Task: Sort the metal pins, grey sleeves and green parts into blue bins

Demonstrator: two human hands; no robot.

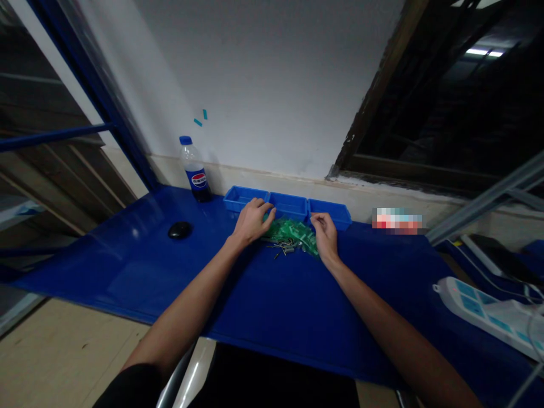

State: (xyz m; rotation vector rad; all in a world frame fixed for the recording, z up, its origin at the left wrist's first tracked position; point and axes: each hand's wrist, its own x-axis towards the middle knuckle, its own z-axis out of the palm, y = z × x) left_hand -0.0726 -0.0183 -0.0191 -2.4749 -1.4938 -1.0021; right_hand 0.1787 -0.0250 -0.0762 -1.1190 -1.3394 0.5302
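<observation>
Left hand (254, 220), grip spread, reaches over green pieces (293, 231) on the blue surface (272, 306) | Right hand (325, 233), grip curled, contents unclear, beside the pile's other side | Metal pins (285, 247) lie before them; three blue trays (288, 206) stand behind

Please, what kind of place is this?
Probably a small workbench area: a blue-covered table against a white wall holds three blue plastic trays beside small metal pieces.
</observation>
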